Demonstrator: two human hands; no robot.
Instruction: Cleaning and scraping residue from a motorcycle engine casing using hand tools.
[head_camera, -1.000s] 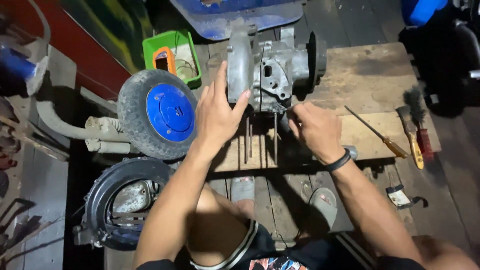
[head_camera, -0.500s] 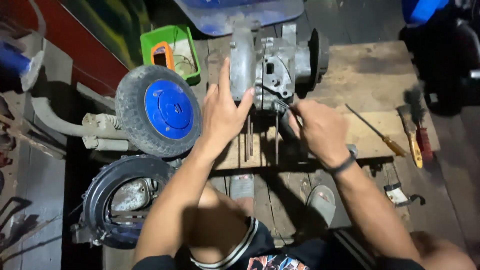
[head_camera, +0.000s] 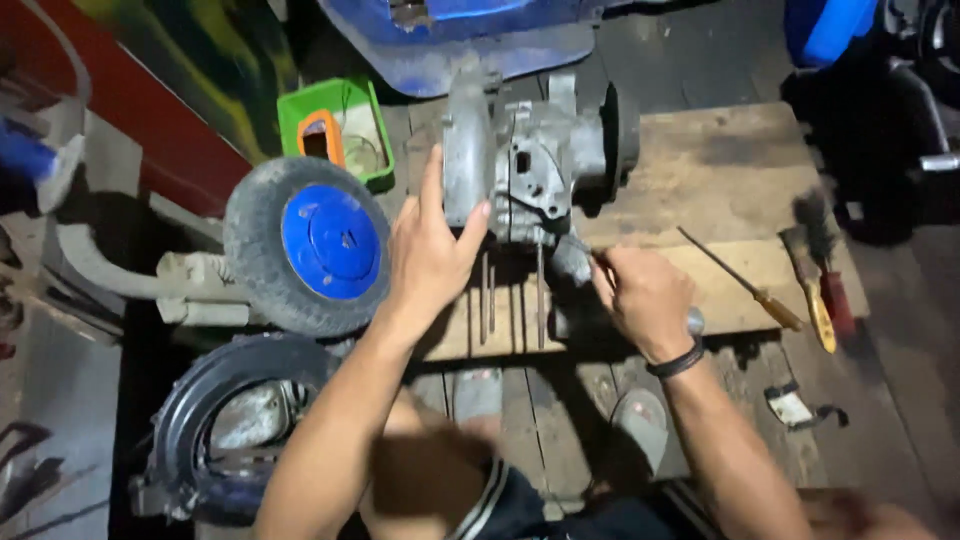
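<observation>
dim workshop floor of dark planks lies under us, with a pale, scuffed wooden board (head_camera: 720, 190) laid across it as our bench. our left hand (head_camera: 432, 262) is spread open, palm and fingers pressed flat against the grey cast-metal engine case (head_camera: 530, 165), thumb up along its rounded side; it grips nothing, only steadies. the case stands on the near edge of the board, rough and dull, with several thin steel studs (head_camera: 488, 295) hanging straight down from its underside. our right hand (head_camera: 645, 298), a dark band at its wrist, is curled closed around a slim tool whose tip meets the lower right corner of the case; we cannot tell what kind of tool it is. further right on the board lie a long screwdriver (head_camera: 745, 280) with an amber handle, and beside it a brush (head_camera: 812, 265) with dark bristles next to a red-handled tool (head_camera: 838, 300). left of the case leans a small wheel (head_camera: 310, 245), black rubber tyre around a glossy blue hub. behind it sits a green plastic tray (head_camera: 345, 125), square and shallow, holding an orange rectangular frame and some thin wire. nearest our knee, a round black housing (head_camera: 235, 430) holds pale metal parts inside its ring.
</observation>
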